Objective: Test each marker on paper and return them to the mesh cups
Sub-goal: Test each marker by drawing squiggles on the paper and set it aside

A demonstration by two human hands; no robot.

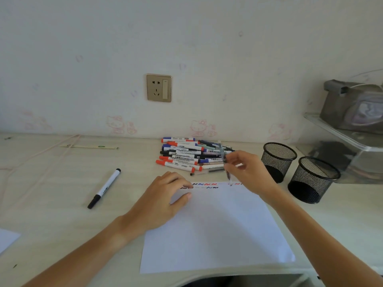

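Observation:
A white sheet of paper [217, 226] lies on the desk, with red, blue and black squiggles along its far edge. My left hand [163, 201] rests on the sheet's top left corner, fingers loosely bent. My right hand [248, 170] pinches a slim pen [224, 162] held nearly upright, its tip at the paper's far edge. Behind the sheet lies a pile of markers [186, 157] with red, blue and black caps. Two black mesh cups [277, 160] [313, 179] stand to the right, both looking empty.
A lone black-capped marker [104, 188] lies on the desk at the left. A wrapped pair of chopsticks [89, 146] and a pink cable [41, 156] lie at the back left. A clear shelf with a grey bag [350, 112] stands at the right.

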